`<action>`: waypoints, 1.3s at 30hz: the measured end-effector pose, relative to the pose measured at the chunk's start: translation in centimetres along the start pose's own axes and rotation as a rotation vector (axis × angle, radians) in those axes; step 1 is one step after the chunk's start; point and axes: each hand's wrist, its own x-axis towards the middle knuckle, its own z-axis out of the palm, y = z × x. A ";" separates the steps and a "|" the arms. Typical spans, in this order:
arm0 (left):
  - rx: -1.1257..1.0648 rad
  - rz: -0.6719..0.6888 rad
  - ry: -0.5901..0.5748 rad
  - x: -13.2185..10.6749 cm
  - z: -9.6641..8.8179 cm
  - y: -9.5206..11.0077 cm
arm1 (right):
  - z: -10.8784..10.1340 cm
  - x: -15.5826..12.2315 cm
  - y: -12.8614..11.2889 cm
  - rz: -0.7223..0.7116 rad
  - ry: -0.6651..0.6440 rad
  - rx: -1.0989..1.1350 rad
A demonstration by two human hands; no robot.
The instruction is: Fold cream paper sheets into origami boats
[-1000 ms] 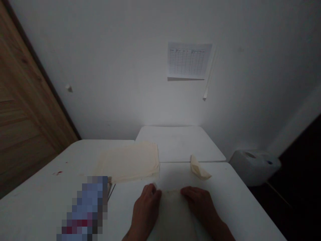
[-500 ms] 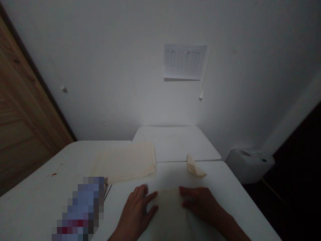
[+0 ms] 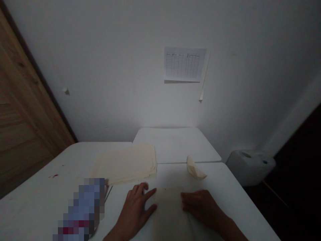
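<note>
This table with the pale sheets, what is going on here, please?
A person has the left hand and the right hand spread flat at either side of a pale sheet on a white table. Ahead lies a stack of cream sheets, and a small folded piece sits to its right.

The pale cloth sheet (image 3: 170, 214) looks soft and matt, as does the stack of cream cloth (image 3: 124, 164). The counter (image 3: 50, 197) is smooth white plastic with a slight sheen, the door (image 3: 25, 100) is grained wood, and the wall chart (image 3: 185, 64) is matt paper.
</note>
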 end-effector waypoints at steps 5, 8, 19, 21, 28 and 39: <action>-0.002 0.014 -0.012 -0.3 0.1 -0.1 | -0.5 -1.3 -0.4 -0.006 -0.034 -0.021; -0.001 0.020 -0.002 -0.3 0.0 -0.1 | -1.6 -1.8 -1.1 0.014 -0.104 -0.038; 0.073 0.050 -0.006 -0.6 0.0 -0.1 | -2.5 -2.6 -1.4 0.091 -0.340 -0.015; 0.085 0.059 0.000 -0.7 -0.1 -0.1 | -2.5 -2.6 -1.5 0.107 -0.355 -0.018; 0.114 0.120 0.069 -2.2 -0.2 1.1 | -1.8 -2.4 -1.0 0.085 -0.357 -0.020; 0.298 0.603 0.144 -5.7 3.1 0.6 | -2.2 -2.4 -0.4 -0.075 -0.376 -0.034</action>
